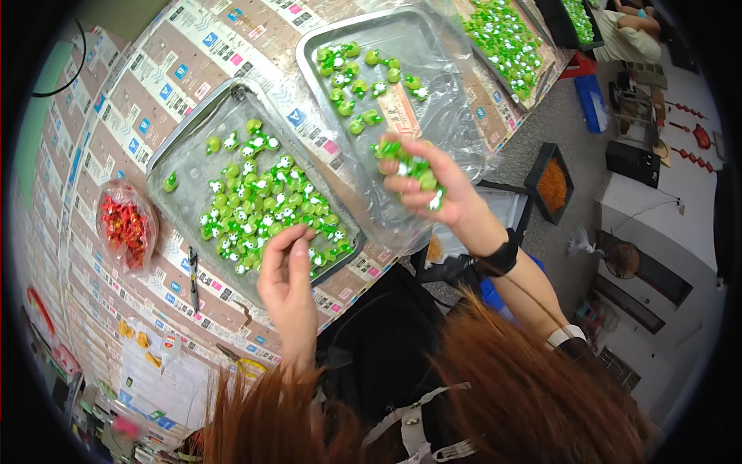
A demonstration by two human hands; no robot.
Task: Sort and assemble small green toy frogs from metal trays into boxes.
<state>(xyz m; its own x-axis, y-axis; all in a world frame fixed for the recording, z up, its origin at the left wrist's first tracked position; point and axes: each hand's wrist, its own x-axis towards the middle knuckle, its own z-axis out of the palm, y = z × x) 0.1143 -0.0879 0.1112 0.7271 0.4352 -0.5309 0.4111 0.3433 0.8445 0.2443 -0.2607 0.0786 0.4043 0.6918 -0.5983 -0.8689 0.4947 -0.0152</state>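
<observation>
My right hand point(444, 182) is closed around several small green figures point(421, 174) with white parts, held over the far tray point(309, 58). More of these figures lie in that tray beside a flat pinkish label strip point(399, 112). My left hand point(286, 278) is over the near right part of the closer metal tray point(178, 166), which holds a dense heap of the same green figures point(259, 193). Its thumb and forefinger come close together at the heap. What is between these fingertips, if anything, is too small to make out.
Clear plastic film point(456, 100) covers part of the far tray. A bag of red pieces point(126, 228) and a pen point(193, 278) lie left of the closer tray. Another full tray point(506, 46) is at the back. Yellow-handled scissors point(251, 366) lie near my left arm.
</observation>
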